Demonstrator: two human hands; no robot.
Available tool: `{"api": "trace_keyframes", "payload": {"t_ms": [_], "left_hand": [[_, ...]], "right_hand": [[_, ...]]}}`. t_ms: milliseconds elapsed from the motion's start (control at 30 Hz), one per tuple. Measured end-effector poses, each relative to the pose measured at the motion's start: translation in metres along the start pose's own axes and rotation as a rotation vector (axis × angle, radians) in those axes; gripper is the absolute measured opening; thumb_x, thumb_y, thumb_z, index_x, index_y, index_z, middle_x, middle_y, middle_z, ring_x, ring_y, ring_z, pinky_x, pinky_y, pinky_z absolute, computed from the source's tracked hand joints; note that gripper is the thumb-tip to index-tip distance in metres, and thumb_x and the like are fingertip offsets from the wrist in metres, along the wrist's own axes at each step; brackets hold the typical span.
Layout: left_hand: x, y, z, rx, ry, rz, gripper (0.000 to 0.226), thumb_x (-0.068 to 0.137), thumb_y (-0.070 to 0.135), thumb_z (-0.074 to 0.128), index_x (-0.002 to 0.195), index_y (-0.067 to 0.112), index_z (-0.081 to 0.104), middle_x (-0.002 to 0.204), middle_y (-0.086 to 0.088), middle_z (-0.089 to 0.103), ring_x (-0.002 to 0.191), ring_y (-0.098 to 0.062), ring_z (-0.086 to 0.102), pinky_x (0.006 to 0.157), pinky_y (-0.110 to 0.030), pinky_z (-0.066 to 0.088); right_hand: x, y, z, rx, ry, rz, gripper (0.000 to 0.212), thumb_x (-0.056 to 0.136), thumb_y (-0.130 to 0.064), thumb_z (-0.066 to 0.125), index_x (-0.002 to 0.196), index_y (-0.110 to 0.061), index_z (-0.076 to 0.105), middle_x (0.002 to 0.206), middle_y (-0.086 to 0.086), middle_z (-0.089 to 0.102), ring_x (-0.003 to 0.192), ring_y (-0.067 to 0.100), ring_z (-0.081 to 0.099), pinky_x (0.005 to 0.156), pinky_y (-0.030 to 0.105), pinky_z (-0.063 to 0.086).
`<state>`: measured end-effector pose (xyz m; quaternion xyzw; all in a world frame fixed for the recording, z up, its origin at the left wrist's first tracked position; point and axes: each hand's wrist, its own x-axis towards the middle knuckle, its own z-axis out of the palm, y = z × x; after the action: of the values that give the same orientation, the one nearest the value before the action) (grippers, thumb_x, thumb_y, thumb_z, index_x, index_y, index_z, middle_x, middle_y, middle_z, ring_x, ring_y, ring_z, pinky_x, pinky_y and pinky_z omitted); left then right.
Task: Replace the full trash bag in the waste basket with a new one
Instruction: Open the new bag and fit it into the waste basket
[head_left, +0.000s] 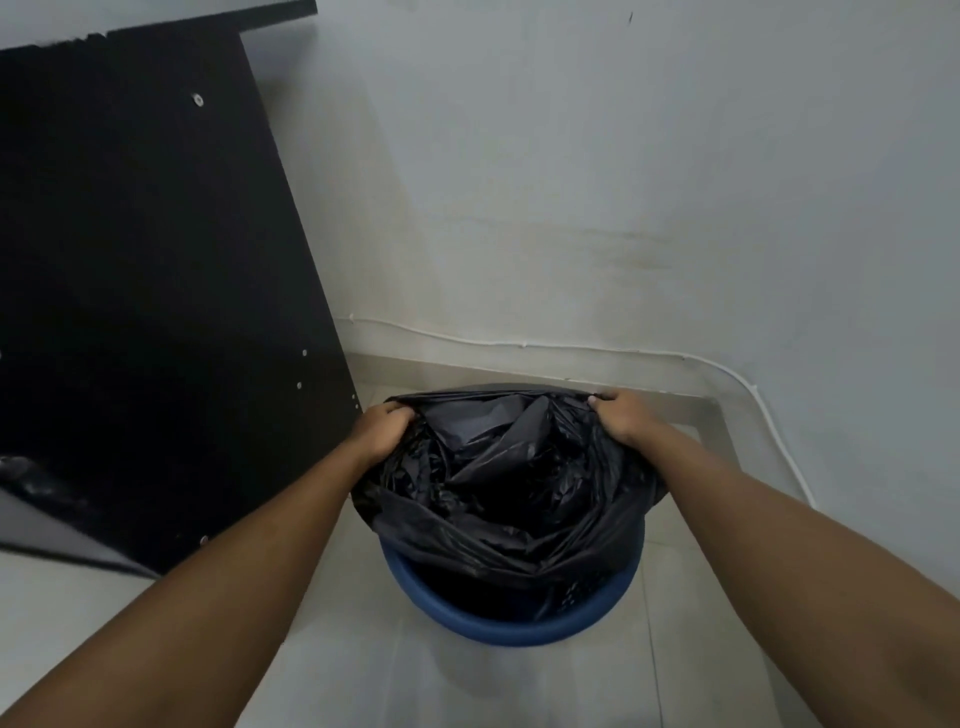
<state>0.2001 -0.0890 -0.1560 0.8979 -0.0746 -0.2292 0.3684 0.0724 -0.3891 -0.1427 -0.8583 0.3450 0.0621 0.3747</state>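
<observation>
The left hand (383, 427) and right hand (623, 415) each clench the rim of a black trash bag (498, 499), spreading it open. It sits in a blue waste basket (514, 626) on the tiled floor (519, 686).

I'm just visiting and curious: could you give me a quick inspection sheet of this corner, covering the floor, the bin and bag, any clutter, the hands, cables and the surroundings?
Surface: pale tiled floor, bare where visible.
Job's things: blue waste basket standing on the floor; black trash bag in it, its mouth gathered and raised above the near rim.
Clutter: nothing seen.
Hands: left hand and right hand each grip the bag's edge on opposite sides.
Cables: thin white cable running along the wall base, then down the right side.
Surroundings: white wall; black furniture panel at left.
</observation>
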Motion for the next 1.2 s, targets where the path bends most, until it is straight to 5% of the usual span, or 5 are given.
{"api": "trace_keyframes", "payload": {"t_ms": [167, 667, 867, 1000, 1200], "left_hand": [[0.007, 0.001, 0.01, 0.017, -0.032, 0.002, 0.046, 0.102, 0.049, 0.035, 0.139, 0.023, 0.048, 0.144, -0.01, 0.049, 0.13, -0.031, 0.047, 0.098, -0.033, 0.036], [0.002, -0.023, 0.002, -0.485, -0.197, -0.406, 0.07, 0.071, 0.058, 0.076, 0.117, 0.007, 0.064, 0.107, -0.012, 0.066, 0.087, -0.028, 0.064, 0.071, -0.031, 0.049], [-0.034, -0.029, 0.001, -0.695, -0.288, -0.317, 0.047, 0.091, 0.046, 0.059, 0.118, 0.008, 0.066, 0.116, -0.02, 0.068, 0.11, -0.037, 0.063, 0.092, -0.043, 0.051], [-0.055, -0.034, -0.008, -0.591, -0.121, -0.285, 0.075, 0.065, 0.063, 0.078, 0.117, 0.013, 0.059, 0.114, -0.017, 0.065, 0.102, -0.034, 0.064, 0.087, -0.048, 0.054], [-0.099, -0.029, -0.02, -0.247, -0.133, -0.533, 0.079, 0.075, 0.085, 0.047, 0.099, 0.012, 0.064, 0.091, -0.007, 0.06, 0.079, -0.02, 0.049, 0.066, -0.026, 0.037]], "right_hand": [[0.015, 0.008, 0.003, 0.088, -0.025, -0.077, 0.019, 0.103, -0.022, 0.048, 0.11, -0.025, 0.064, 0.142, 0.012, 0.054, 0.128, 0.032, 0.051, 0.104, 0.04, 0.043], [-0.013, 0.054, 0.001, 0.411, -0.024, 0.219, 0.041, 0.094, -0.038, 0.062, 0.12, -0.007, 0.064, 0.113, 0.01, 0.064, 0.097, 0.028, 0.061, 0.09, 0.036, 0.049], [-0.01, 0.099, 0.006, 0.536, -0.07, 0.175, 0.1, 0.049, -0.094, 0.061, 0.114, -0.018, 0.063, 0.114, 0.01, 0.069, 0.098, 0.028, 0.068, 0.094, 0.047, 0.054], [-0.074, 0.068, -0.008, 0.462, -0.025, 0.309, 0.089, 0.068, -0.09, 0.048, 0.121, -0.019, 0.044, 0.117, 0.01, 0.057, 0.102, 0.034, 0.06, 0.082, 0.048, 0.056], [-0.123, 0.06, -0.01, 0.415, -0.024, 0.524, 0.118, 0.065, -0.091, 0.051, 0.155, -0.025, 0.011, 0.143, 0.016, 0.046, 0.107, 0.039, 0.059, 0.07, 0.043, 0.057]]}}
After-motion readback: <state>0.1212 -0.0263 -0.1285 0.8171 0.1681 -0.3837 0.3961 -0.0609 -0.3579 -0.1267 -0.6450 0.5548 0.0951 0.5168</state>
